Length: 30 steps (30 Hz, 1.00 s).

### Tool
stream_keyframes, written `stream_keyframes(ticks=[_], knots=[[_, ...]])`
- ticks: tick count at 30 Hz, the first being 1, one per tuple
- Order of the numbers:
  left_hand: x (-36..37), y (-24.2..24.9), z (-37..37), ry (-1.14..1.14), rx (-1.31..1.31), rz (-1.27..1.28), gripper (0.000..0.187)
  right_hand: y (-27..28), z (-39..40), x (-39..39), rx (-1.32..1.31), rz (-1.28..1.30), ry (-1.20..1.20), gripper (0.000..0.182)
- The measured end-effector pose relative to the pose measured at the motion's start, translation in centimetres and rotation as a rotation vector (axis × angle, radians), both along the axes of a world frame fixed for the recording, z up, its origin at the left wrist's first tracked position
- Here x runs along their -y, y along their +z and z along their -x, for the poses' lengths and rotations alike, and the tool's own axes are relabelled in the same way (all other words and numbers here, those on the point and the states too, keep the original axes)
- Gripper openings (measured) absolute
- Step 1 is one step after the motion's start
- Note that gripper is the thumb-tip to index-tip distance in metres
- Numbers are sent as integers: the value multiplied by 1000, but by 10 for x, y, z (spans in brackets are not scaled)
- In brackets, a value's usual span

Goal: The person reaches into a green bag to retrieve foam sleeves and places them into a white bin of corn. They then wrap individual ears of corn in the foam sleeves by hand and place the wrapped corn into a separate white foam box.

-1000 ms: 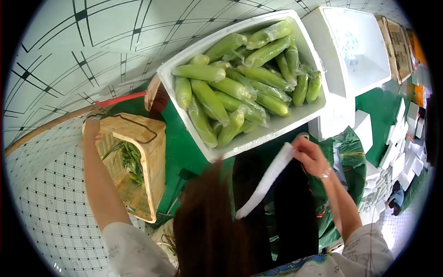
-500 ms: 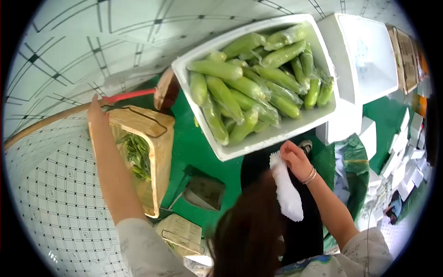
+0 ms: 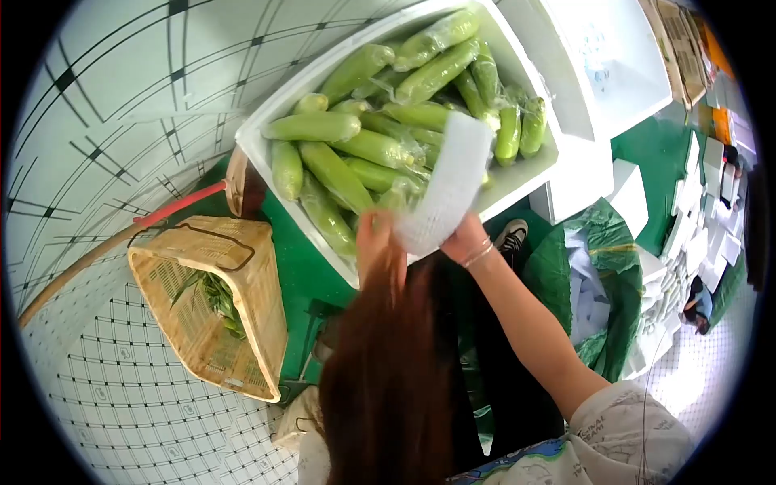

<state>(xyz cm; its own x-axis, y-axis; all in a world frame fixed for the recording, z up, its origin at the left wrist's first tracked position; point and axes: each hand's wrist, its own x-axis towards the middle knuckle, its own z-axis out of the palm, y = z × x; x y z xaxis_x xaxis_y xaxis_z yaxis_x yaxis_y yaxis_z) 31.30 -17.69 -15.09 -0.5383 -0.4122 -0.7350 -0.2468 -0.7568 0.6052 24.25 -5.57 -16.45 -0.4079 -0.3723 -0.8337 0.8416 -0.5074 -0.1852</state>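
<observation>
Over the near rim of the white foam box (image 3: 267, 153) of wrapped corn cobs (image 3: 339, 174), both hands meet. Right hand (image 3: 466, 240) has its grip closed on a white foam net sleeve (image 3: 446, 187), held up above the cobs. Left hand (image 3: 373, 236) touches the sleeve's lower end; its grip cannot be told. Beside the box stands a woven basket (image 3: 255, 283).
</observation>
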Motion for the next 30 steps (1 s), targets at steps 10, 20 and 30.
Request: stream_keyframes(ticks=[10,20,30], knots=[[24,-58,50,-1181,656,1178,22,-110,-59,35,-712,-1073,640,25],[11,-36,-63,-339,337,880,16,-36,-90,49,-167,-499,224,30],[6,2,-37,-84,203,524,21,54,-35,43,-175,-538,235,30]])
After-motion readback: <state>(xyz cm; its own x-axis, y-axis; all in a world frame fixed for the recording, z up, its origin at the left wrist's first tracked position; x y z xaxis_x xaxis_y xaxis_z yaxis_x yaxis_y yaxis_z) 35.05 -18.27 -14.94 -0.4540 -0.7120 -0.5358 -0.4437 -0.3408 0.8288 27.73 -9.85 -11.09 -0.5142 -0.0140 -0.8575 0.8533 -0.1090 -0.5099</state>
